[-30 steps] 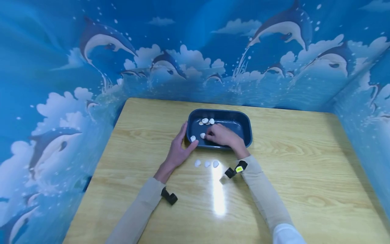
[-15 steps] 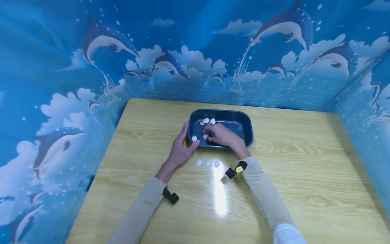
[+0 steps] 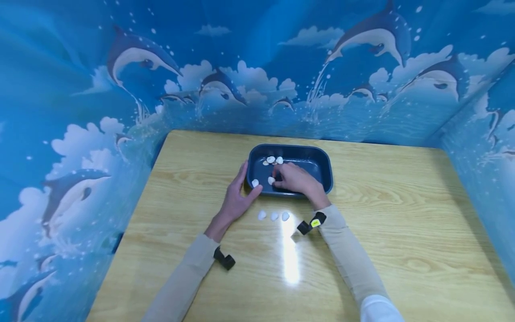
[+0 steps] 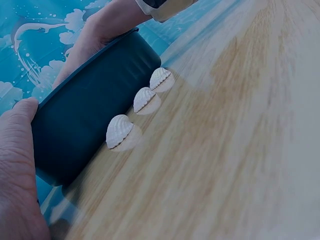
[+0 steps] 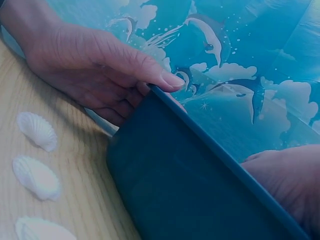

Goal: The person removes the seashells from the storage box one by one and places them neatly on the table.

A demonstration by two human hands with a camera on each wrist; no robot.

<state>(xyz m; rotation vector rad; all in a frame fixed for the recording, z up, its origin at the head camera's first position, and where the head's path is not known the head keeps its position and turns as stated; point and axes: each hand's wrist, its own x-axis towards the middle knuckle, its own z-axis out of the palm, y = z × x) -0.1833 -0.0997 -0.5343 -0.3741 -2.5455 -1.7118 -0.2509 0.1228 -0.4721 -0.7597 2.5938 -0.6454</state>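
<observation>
A dark blue rectangular tray [image 3: 314, 166] sits on the table. My left hand [image 3: 236, 197] holds its near left corner, the thumb over the rim and the fingers along the left side. My right hand [image 3: 295, 178] reaches over the near wall into the tray. Its thumb tip is right at a white seashell [image 3: 271, 180], with the index finger raised apart from the thumb. Another seashell [image 3: 255, 183] lies in the near left corner by my left thumb. At the back left, several seashells [image 3: 271, 159] form a small cluster. The wall hides my right fingers in both wrist views.
Three white ribbed seashells, including the middle seashell [image 4: 145, 100], lie in a row on the wooden table [image 3: 386, 232] before the tray. A blue curtain [image 3: 257, 89] with dolphins stands behind the table and along its sides.
My right thumb and index finger have spread apart at the near seashell, which lies slightly further right in the tray. My left hand and the tray have stayed put.
</observation>
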